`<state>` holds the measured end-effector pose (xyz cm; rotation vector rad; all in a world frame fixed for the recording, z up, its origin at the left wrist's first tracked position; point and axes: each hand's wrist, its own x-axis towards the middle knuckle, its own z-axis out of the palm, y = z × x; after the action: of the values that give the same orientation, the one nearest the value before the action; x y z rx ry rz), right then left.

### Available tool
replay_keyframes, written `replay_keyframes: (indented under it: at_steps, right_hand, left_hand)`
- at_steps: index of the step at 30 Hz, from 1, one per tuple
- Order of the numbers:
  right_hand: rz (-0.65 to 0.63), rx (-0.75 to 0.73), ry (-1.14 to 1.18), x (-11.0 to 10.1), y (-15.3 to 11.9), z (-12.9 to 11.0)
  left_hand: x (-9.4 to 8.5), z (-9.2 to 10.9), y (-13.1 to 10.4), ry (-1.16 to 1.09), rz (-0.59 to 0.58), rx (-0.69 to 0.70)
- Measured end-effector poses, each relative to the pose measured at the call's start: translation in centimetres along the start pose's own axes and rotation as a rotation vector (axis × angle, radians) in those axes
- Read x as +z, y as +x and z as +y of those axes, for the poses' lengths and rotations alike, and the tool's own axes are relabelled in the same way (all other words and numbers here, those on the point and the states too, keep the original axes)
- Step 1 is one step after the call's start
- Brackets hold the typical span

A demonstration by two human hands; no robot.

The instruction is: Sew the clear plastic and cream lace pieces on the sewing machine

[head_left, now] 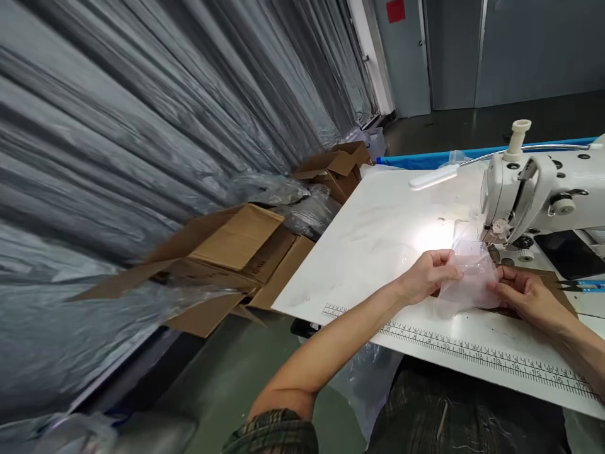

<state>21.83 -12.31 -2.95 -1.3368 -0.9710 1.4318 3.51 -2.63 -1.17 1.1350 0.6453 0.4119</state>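
A sheer, pale pink piece of fabric [466, 287] lies on the white table in front of the sewing machine [529, 189]. My left hand [428, 276] pinches its left edge between thumb and fingers. At its right edge my right hand [524, 293] grips it the same way. The far end of the fabric runs toward the needle area, just under the machine's head. Whether the presser foot rests on it I cannot tell. A small pinkish fabric flower or scrap [501, 226] sits on the machine's head.
A printed ruler [454, 347] runs along the front edge of the table [359, 246]. Blue thread snips [588, 287] and a dark phone-like slab [570, 253] lie to the right. Open cardboard boxes [236, 236] and clear plastic bags [309, 211] stand left of the table.
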Motion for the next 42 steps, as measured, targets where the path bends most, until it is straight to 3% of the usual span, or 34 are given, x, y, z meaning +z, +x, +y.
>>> replay_keyframes:
  at_steps: [3,7,13,19,24,27,30,35,39,42]
  right_hand:
    - [0.074,0.081,0.094,-0.2,0.1,0.2]
    - [0.113,0.082,0.051,-0.5,0.2,0.2]
    - [0.144,0.094,-0.081,-0.4,0.3,0.1]
    - [0.173,-0.02,-0.281,-0.8,0.5,0.7]
    - [0.315,-0.213,-0.611,-1.5,0.3,0.8]
    - [0.219,-0.351,-0.635,-1.2,-0.1,0.7]
    - [0.071,-0.431,-0.572,-0.8,-0.5,0.6]
    - [-0.096,-0.129,-0.147,-0.9,-0.5,-0.2]
    - [-0.113,0.078,0.157,-1.1,-0.6,-1.2]
    - [-0.077,0.107,0.167,-1.2,-0.6,-1.4]
  left_hand:
    - [0.1,-0.1,0.4,-0.183,-0.008,-0.064]
    - [-0.3,-0.2,0.7,-0.261,0.022,-0.018]
    - [-1.9,-0.3,0.4,-0.109,0.236,0.031]
    - [-1.9,-0.6,0.2,0.165,0.273,0.143]
    - [-1.3,-0.9,0.5,0.476,0.237,0.239]
    - [-0.6,-0.7,0.3,0.598,0.178,0.366]
    - [0.5,-0.4,0.1,0.613,0.045,0.471]
    - [1.3,0.2,-0.2,0.477,0.033,0.305]
    - [0.4,1.0,-0.6,0.165,-0.115,0.018]
    - [-0.4,1.1,-0.8,0.033,-0.149,-0.068]
